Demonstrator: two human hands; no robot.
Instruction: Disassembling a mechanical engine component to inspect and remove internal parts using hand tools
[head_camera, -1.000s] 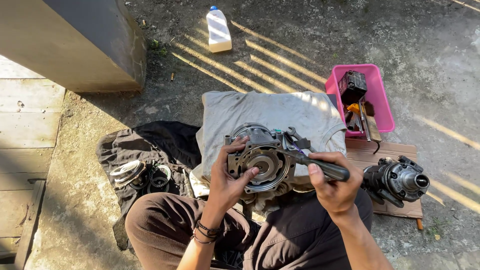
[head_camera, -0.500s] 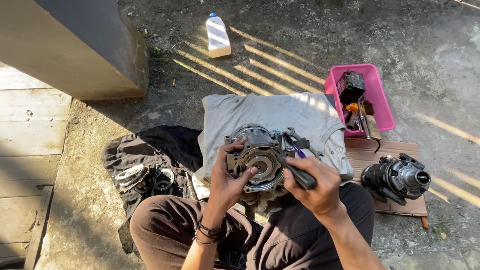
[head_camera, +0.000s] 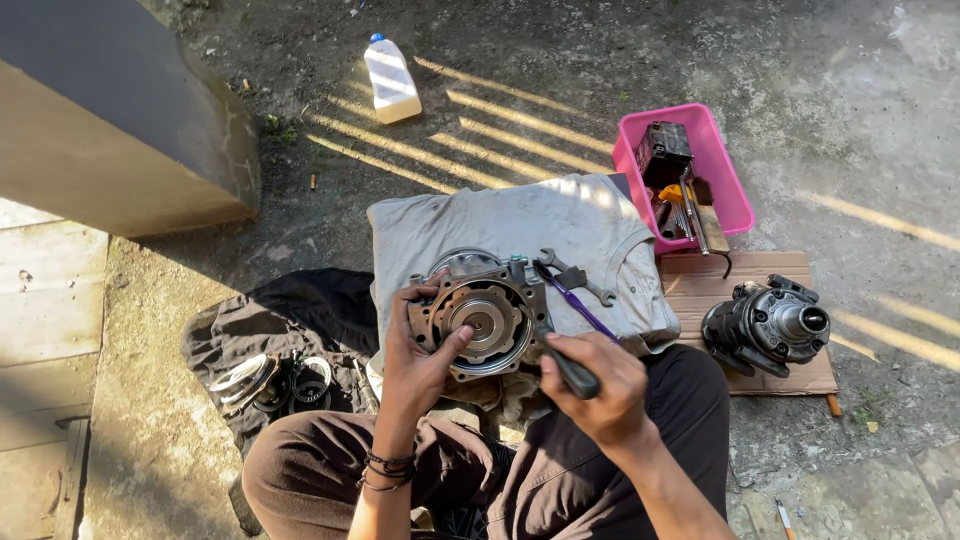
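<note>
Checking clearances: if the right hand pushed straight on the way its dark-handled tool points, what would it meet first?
Probably the round grey metal housing the left hand steadies; the right hand aims its dark-handled tool at its rim, though depth is unclear.

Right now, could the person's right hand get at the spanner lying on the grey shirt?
Probably yes: the spanner lies uncovered on the grey shirt, just beyond the right hand. But that hand already grips a dark tool handle, so it would need freeing.

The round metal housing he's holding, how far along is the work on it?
Done: rings and small parts lie out on the black cloth. In hand: left hand steadies the housing; right hand holds a black-handled tool at its rim. Left: a second unit waits on cardboard.
</note>
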